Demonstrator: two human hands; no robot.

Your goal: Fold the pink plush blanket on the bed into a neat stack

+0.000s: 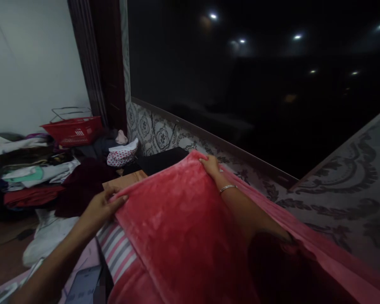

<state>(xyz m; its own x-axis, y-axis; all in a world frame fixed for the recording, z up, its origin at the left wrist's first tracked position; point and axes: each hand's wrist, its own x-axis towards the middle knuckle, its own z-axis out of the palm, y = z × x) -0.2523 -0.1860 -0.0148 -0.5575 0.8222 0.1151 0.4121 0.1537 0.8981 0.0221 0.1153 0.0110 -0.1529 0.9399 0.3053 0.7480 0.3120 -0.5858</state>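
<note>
Before the dark window [256, 84], you are holding up a pink plush blanket [177, 228]: your left hand [103, 207] is gripping its near-left corner, your right hand [210, 165] is pinching the far top edge. Beneath it a striped cloth [118, 249] is showing; a red basket [72, 130] is sitting well apart, left.
</note>
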